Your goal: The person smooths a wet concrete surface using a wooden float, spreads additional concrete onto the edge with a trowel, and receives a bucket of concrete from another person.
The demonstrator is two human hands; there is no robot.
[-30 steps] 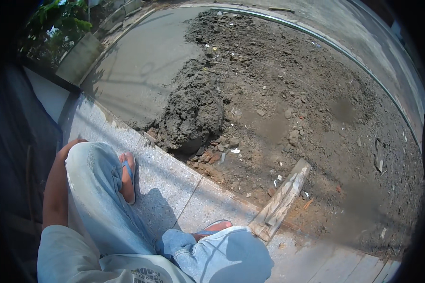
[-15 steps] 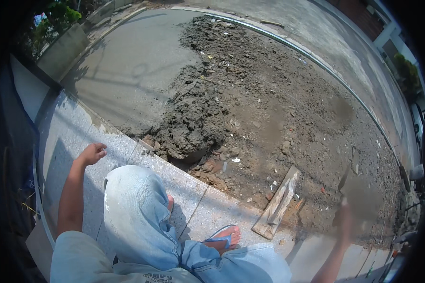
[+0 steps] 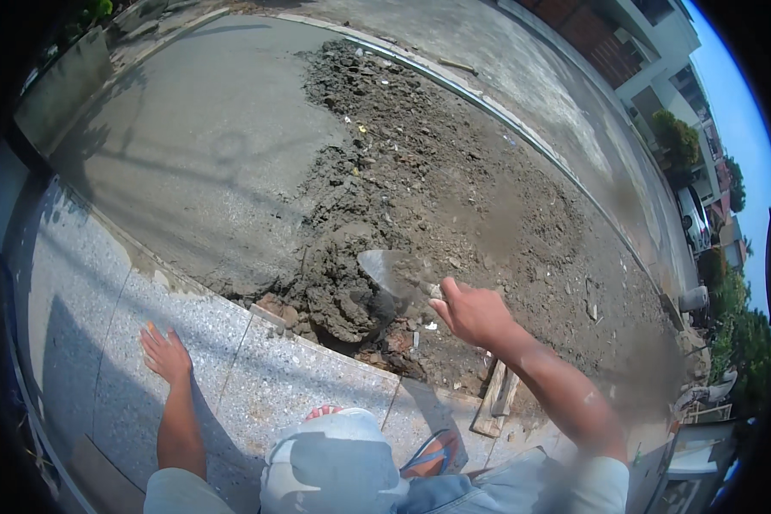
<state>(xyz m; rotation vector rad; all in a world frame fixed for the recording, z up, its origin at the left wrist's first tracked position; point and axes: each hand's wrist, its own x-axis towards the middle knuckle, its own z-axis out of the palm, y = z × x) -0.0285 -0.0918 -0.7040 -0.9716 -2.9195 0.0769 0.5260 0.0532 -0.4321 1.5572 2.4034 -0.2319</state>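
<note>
My right hand (image 3: 473, 315) is closed round the handle of a trowel (image 3: 384, 267). The trowel's metal blade presses against the edge of a heap of wet grey mortar (image 3: 338, 287), and part of the blade is blurred. My left hand (image 3: 164, 351) is spread open, palm down, over the speckled tile ledge (image 3: 231, 360), holding nothing. Beyond the heap, to the left, lies a smoothed grey surface of wet concrete (image 3: 206, 137). Rough brown soil with small stones (image 3: 488, 206) covers the ground to the right of the heap.
A wooden float (image 3: 494, 401) lies at the ledge's edge, partly behind my right forearm. A pale edging strip (image 3: 522, 133) bounds the soil on the far side, with a paved road (image 3: 540, 77) beyond. At far left stands a low wall (image 3: 64, 90). My sandalled foot (image 3: 433, 452) rests on the tiles.
My right hand has swung from the far right to the mortar heap, bringing the trowel against it. My left hand has lowered towards the tiles, its fingers now spread. The whole view has shifted.
</note>
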